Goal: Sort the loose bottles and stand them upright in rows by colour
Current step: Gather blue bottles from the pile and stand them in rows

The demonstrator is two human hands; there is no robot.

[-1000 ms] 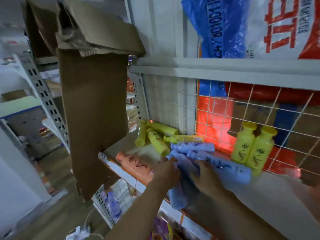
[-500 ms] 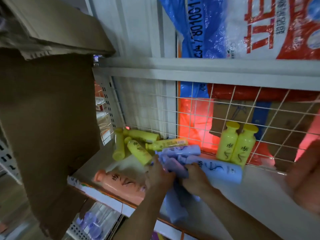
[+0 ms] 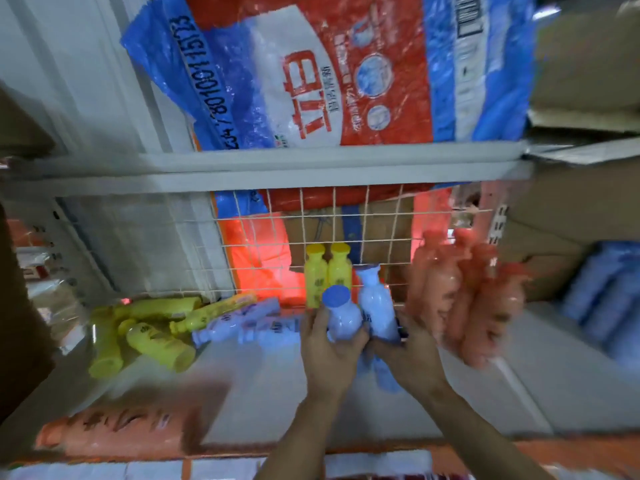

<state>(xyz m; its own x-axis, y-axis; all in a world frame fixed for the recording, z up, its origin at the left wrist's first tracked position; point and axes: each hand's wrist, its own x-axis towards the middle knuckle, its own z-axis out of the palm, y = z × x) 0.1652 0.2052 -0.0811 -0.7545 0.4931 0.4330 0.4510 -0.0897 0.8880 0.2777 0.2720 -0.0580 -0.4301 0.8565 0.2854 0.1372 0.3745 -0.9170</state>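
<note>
My left hand (image 3: 330, 351) wraps around a blue bottle (image 3: 341, 315), fingers curled round its body, its dark blue cap tilted toward me. My right hand (image 3: 407, 355) grips a second blue bottle (image 3: 375, 299) low on its body; it stands nearly upright, touching the first. Another blue bottle (image 3: 384, 374) pokes out beneath my palms, though which hand has it I cannot tell. Two yellow bottles (image 3: 327, 271) stand upright just behind, against the wire mesh (image 3: 381, 216). More yellow bottles (image 3: 156, 336) and blue bottles (image 3: 242, 323) lie loose to my left on the shelf (image 3: 263, 393). Blurred orange bottles (image 3: 464, 299) stand to the right.
</note>
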